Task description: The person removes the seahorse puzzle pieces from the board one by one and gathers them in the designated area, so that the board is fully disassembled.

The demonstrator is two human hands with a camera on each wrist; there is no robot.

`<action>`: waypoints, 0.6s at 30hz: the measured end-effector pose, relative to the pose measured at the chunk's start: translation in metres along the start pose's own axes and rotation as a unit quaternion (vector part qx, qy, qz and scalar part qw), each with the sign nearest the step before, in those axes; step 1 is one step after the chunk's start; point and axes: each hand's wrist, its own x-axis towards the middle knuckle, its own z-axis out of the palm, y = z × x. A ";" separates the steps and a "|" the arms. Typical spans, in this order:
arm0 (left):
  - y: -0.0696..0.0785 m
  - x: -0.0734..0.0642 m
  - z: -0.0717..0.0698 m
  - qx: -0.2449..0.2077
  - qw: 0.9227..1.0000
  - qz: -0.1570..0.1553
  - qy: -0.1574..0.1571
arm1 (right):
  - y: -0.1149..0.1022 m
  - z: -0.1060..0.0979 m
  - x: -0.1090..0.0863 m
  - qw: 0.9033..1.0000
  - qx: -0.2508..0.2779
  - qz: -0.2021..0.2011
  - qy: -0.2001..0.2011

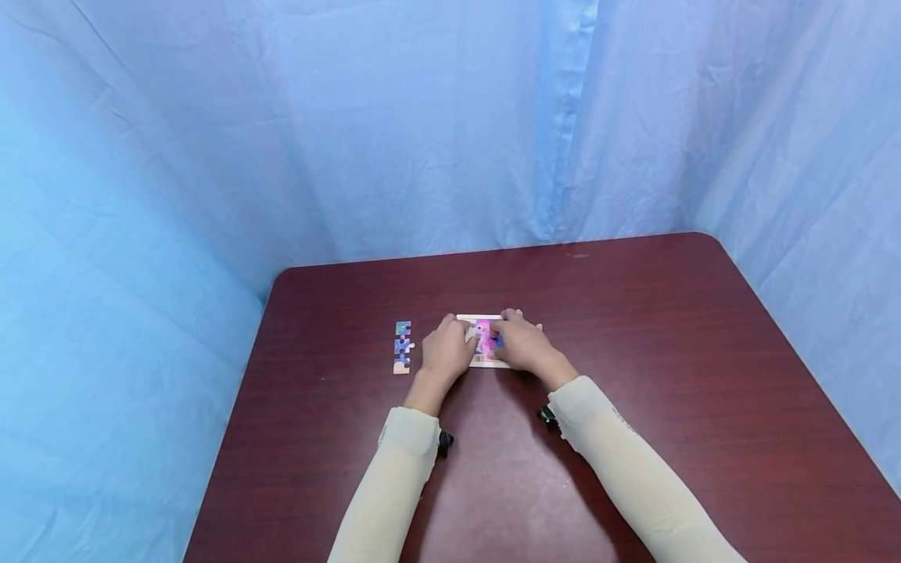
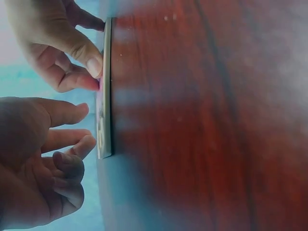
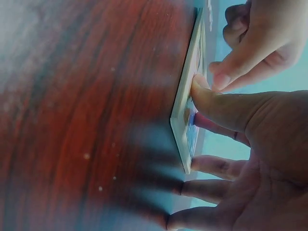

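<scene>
A small jigsaw puzzle in a pale frame [image 1: 487, 364] lies flat on the table, its pink and purple picture partly covered by hands. My right hand [image 1: 524, 344] rests over its right side. In the right wrist view, the thumb [image 3: 204, 96] and index finger touch the picture, while other fingers reach past the frame's edge to the tabletop. My left hand [image 1: 446, 348] is at the puzzle's left end, thumb and index finger extended near the surface and other fingers loosely bent. I see nothing held in it. Whether the right fingertips pinch a piece cannot be told.
Several joined jigsaw pieces [image 1: 402, 348] form a short column on the table, left of my left hand. The dark red wooden table [image 1: 633, 313] has rounded far corners. Blue curtains [image 1: 422, 141] hang behind it and along both sides.
</scene>
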 end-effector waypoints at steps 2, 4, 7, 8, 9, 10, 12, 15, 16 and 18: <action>0.002 0.003 0.001 0.003 1.000 -0.009 -0.003 | 0.000 0.000 -0.001 1.000 0.002 0.000 -0.001; 0.004 0.006 0.003 0.004 1.000 -0.017 -0.003 | 0.000 -0.001 -0.001 1.000 0.004 0.001 -0.002; 0.006 0.012 0.005 0.003 1.000 -0.025 -0.001 | 0.003 0.000 0.001 1.000 0.004 -0.002 -0.002; 0.007 0.014 0.005 0.003 1.000 -0.027 -0.001 | 0.003 -0.001 0.001 1.000 0.003 -0.002 -0.001; 0.008 0.016 0.006 0.005 1.000 -0.028 0.000 | 0.003 -0.001 0.001 1.000 0.004 -0.004 0.001; 0.008 0.017 0.006 0.006 1.000 -0.030 0.002 | 0.003 -0.001 0.001 1.000 0.004 -0.006 0.002; 0.008 0.020 0.006 0.005 0.999 -0.037 0.004 | 0.003 0.000 0.002 1.000 0.003 -0.011 0.004; 0.007 0.022 0.006 0.007 0.999 -0.045 0.010 | 0.003 0.001 0.001 1.000 0.001 -0.017 0.005; 0.007 0.023 0.006 0.004 0.999 -0.046 0.012 | 0.003 0.002 0.000 1.000 0.000 -0.017 0.004; 0.008 0.024 0.007 0.002 0.999 -0.048 0.015 | 0.004 0.001 -0.001 1.000 0.001 -0.015 0.006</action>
